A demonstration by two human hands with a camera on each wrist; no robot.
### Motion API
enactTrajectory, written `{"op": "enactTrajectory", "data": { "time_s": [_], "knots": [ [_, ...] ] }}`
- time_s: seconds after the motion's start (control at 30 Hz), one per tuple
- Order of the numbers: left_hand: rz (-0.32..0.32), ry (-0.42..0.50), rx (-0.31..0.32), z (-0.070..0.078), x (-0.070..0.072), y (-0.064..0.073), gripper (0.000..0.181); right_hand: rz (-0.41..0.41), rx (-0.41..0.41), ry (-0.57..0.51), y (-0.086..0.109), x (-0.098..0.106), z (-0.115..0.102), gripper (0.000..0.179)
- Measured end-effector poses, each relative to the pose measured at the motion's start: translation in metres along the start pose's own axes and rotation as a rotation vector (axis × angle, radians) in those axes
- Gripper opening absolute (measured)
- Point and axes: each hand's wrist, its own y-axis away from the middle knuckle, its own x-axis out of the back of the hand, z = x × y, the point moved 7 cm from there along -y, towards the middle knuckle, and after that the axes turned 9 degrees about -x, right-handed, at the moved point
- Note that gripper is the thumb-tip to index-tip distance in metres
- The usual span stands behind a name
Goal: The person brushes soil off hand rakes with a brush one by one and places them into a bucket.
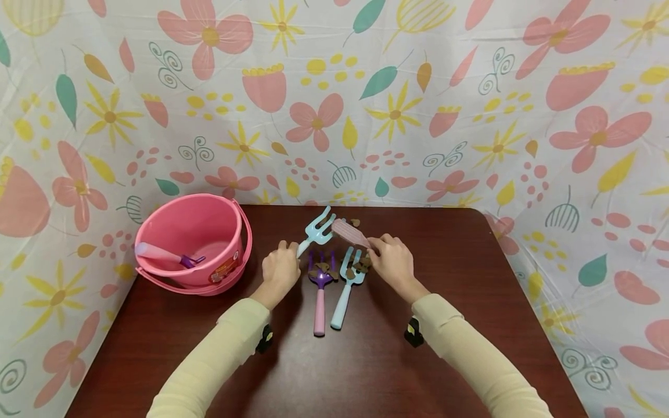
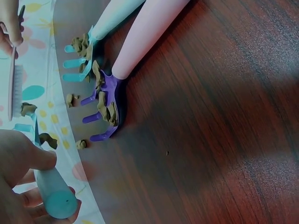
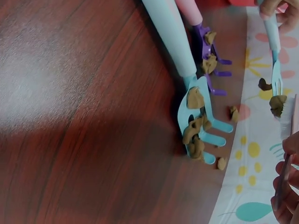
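My left hand [image 1: 281, 268] grips the handle of a light blue toy garden fork [image 1: 317, 227], raised above the table with brown clay bits stuck on its tines. My right hand [image 1: 391, 259] holds a pink brush [image 1: 350, 233] by its handle; its white bristles [image 2: 17, 88] show in the left wrist view, close to the raised fork's tines. Below, a purple fork with a pink handle [image 1: 319, 310] lies on the table, brown clay [image 2: 103, 102] across its tines. Beside it lies another light blue fork [image 1: 341, 305], also carrying brown clay lumps [image 3: 195, 98].
At the table's left stands a pink bucket [image 1: 188, 226] with its handle hanging down in front. A pink-handled purple tool [image 1: 162, 253] leans inside it. Small clay crumbs [image 3: 221, 163] lie on the dark wooden table [image 1: 444, 249]. A floral cloth [image 1: 334, 104] hangs behind.
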Motion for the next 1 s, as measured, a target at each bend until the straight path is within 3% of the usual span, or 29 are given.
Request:
{"op": "enactTrajectory", "data": {
  "time_s": [0.67, 1.0],
  "knots": [
    [-0.018, 0.037, 0.044, -0.009, 0.0, 0.0, 0.024, 0.042, -0.025, 0.04, 0.003, 0.001, 0.025, 0.021],
    [-0.063, 0.25, 0.127, -0.017, -0.006, 0.005, 0.033, 0.041, -0.061, 0.005, 0.007, -0.001, 0.03, 0.022]
  ]
}}
